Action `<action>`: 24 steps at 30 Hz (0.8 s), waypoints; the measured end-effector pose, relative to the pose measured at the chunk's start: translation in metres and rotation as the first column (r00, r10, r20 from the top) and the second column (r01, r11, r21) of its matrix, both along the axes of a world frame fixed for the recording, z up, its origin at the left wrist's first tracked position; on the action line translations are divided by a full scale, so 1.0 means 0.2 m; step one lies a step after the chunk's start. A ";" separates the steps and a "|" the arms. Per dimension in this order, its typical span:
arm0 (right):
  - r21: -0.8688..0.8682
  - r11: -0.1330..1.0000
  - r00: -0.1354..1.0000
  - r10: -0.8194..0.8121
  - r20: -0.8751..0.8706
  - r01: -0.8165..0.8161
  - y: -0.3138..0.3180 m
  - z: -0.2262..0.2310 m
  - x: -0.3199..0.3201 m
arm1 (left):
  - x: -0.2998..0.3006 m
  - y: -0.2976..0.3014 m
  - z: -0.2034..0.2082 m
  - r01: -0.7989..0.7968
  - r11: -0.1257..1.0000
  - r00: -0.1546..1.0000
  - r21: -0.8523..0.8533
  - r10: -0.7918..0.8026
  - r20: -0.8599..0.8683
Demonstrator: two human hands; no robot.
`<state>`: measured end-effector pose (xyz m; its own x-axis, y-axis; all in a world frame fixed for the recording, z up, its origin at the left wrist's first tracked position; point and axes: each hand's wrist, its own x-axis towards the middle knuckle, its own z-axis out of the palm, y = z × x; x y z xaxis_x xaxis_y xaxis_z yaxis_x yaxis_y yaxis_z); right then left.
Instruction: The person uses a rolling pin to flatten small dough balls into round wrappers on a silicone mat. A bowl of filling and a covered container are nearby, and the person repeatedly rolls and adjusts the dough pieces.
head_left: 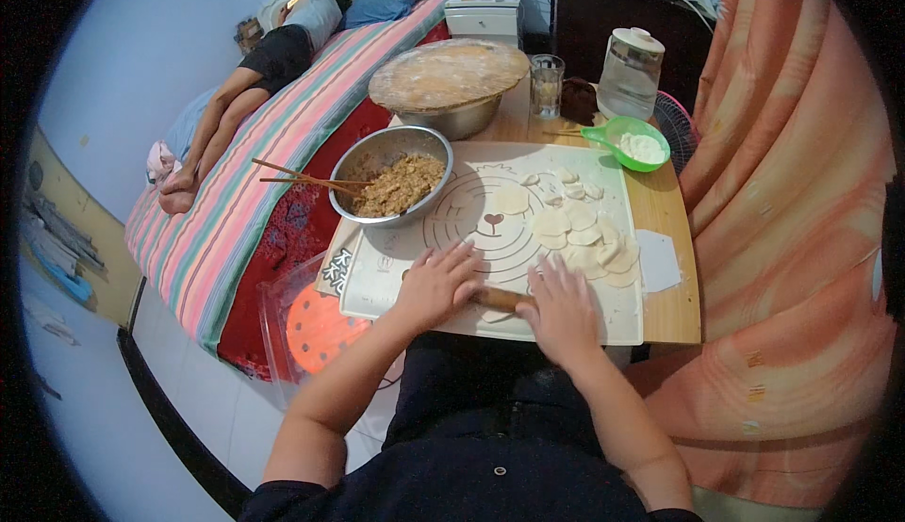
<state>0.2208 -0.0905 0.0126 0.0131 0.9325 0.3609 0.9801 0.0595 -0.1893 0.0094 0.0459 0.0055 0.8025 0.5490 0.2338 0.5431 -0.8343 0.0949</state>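
Note:
A wooden rolling pin (502, 300) lies near the front edge of a pale printed dough mat (401, 286). My left hand (439, 284) rests palm down on its left end, fingers stretched out. Over the right end lies my right hand (564, 303), its fingers spread forward and not wrapped round the pin. A thin dough piece (494, 316) shows partly under the pin. Several round dough wrappers (586, 258) overlap on the right of the mat, dusted with flour. Behind them sit small dough lumps (568, 177), and one wrapper (512, 200) lies apart, near the mat's middle.
Left on the mat stands a metal bowl (339, 166) of brown filling (401, 183) with chopsticks (292, 175). Behind are a board-covered pot (457, 124), a glass (546, 89), a jug (632, 74) and a green scoop (613, 136) of flour. A person (269, 60) lies on the bed.

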 end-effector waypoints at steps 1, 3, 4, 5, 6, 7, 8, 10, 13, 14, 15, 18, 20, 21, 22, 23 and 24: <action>0.023 0.999 0.999 -0.039 0.003 0.039 0.08 -0.03 0.03 | 0.03 0.02 0.00 -0.040 0.999 0.999 -0.024 0.040 0.015; -0.007 0.999 0.999 -0.046 -0.006 0.046 0.12 -0.03 0.06 | 0.08 0.07 0.01 -0.118 0.990 0.991 -0.071 0.122 0.049; -0.062 0.998 1.000 -0.015 -0.023 0.013 0.11 -0.03 0.07 | 0.06 0.04 -0.01 -0.128 0.990 0.987 -0.062 0.133 0.085; -0.116 0.993 0.999 0.018 -0.042 -0.023 0.11 -0.02 0.08 | 0.01 -0.04 -0.02 -0.099 0.987 0.992 -0.127 0.108 0.065; -0.080 0.993 0.995 0.087 -0.044 -0.090 0.04 0.00 0.07 | -0.07 -0.15 -0.01 -0.075 0.979 0.995 -0.191 0.086 0.046; -0.061 0.976 0.978 0.208 0.002 -0.208 -0.08 0.02 0.04 | -0.11 -0.18 0.02 -0.052 0.969 0.997 -0.240 0.062 0.036; 0.003 0.976 0.976 0.217 -0.008 -0.217 -0.14 -0.02 0.03 | -0.11 -0.20 0.05 -0.042 0.954 0.997 -0.298 0.058 0.046; 0.059 0.975 0.975 0.218 -0.038 -0.215 -0.18 -0.05 0.03 | -0.09 -0.21 0.10 -0.019 0.912 0.997 -0.411 0.050 0.065; 0.062 0.970 0.969 0.240 -0.056 -0.237 -0.19 0.02 0.02 | 0.02 -0.12 0.08 -0.001 0.874 0.986 -0.486 0.083 0.148; 0.072 0.964 0.965 0.260 -0.033 -0.257 -0.20 0.03 0.02 | 0.06 -0.09 0.03 -0.015 0.896 0.985 -0.444 0.091 0.149; 0.075 0.959 0.962 0.274 -0.008 -0.272 -0.23 0.04 0.03 | 0.10 -0.08 0.05 -0.060 0.865 0.988 -0.499 0.123 0.095; 0.131 0.957 0.966 0.258 0.014 -0.258 -0.34 0.04 0.13 | 0.18 -0.04 0.07 -0.141 0.773 0.988 -0.618 0.152 -0.035; 0.118 0.976 0.983 0.185 -0.003 -0.183 -0.43 0.01 0.25 | 0.17 0.03 0.02 -0.133 0.738 0.991 -0.661 0.113 -0.073; 0.108 0.984 0.989 0.146 -0.015 -0.143 -0.48 -0.01 0.30 | 0.17 0.03 0.03 -0.099 0.780 0.995 -0.618 0.068 -0.073; 0.075 0.992 0.992 0.105 -0.066 -0.100 -0.52 -0.01 0.34 | 0.16 0.03 0.04 -0.065 0.817 0.997 -0.573 0.025 -0.077; 0.035 0.998 0.992 0.051 -0.115 -0.047 -0.58 -0.01 0.38 | 0.17 0.02 0.05 -0.018 0.848 0.996 -0.530 -0.030 -0.082; -0.005 1.000 0.987 0.004 -0.160 -0.005 -0.62 -0.01 0.41 | 0.18 0.01 0.07 -0.034 0.826 0.998 -0.563 -0.001 -0.062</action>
